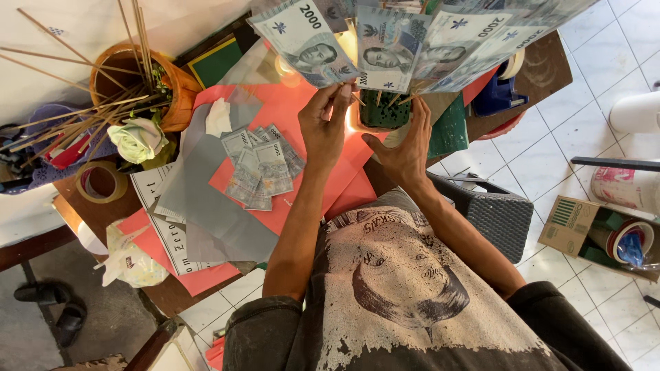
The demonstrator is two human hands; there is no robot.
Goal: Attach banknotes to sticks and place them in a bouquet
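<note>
Fingers [342, 93] of the left hand [323, 124] pinch the lower edge of a grey banknote [307, 42] in a fan of notes on sticks stuck in a dark green foam block [385, 113], which the right hand [405, 148] cups with fingers loosely spread, above the red paper [302, 110] on the table.

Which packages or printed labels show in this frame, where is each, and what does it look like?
Cardboard box: floor, right; brown, open, green-and-white panel.
Plastic bag: table's left edge; crumpled, white.
Printed sheets: table, under grey paper; white, black print.
Tape roll: table, left; brown ring.
</note>
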